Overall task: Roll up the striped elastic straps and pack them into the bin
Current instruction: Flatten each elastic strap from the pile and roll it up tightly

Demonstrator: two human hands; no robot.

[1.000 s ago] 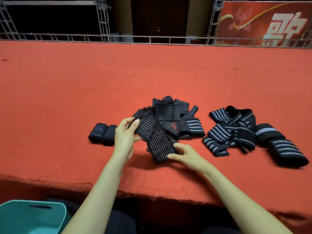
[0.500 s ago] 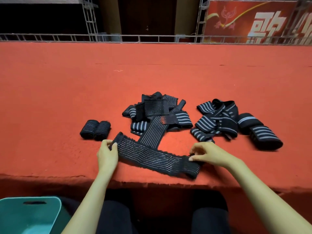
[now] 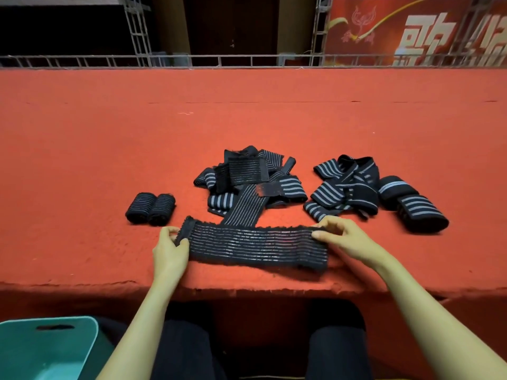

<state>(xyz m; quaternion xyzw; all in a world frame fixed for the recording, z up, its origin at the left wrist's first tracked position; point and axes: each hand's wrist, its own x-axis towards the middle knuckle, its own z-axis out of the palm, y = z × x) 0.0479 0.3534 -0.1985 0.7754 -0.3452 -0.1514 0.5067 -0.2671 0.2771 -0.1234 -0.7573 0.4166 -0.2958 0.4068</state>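
Striped elastic strap (image 3: 258, 246): state its location. (A)

It lies flat and stretched out crosswise on the red tabletop (image 3: 247, 119), close to the near edge and in front of the person. It is black with thin pale stripes along its length. (B)

Left hand (image 3: 170, 250): state the fingers. (A)

The fingers and thumb pinch the left end of the strap, and that end curls upward. (B)

Right hand (image 3: 343, 237)? (A)

The fingers are curled over the far corner of the right end, with the thumb on top of the fabric, pinching it. The near corner of that end lies free on the tabletop. (B)

List the other straps. (A)

Two rolled straps (image 3: 150, 209) lie side by side, touching, just beyond the left hand. A loose middle pile (image 3: 247, 179) sits behind the held strap. One thin-striped length (image 3: 244, 207) runs from this pile down to the held strap's far edge; it appears to pass behind it, but the junction is hidden. A second loose pile (image 3: 345, 187) with wider stripes lies to the right, beyond the right hand. Two wider rolls (image 3: 411, 207) lie beside it, farther right. (B)

Bin (image 3: 79, 341): location? (A)

It is teal and sits below the tabletop level at the lower left, beside the person's left knee. Only part of it is in view, and no straps show in that part. (B)
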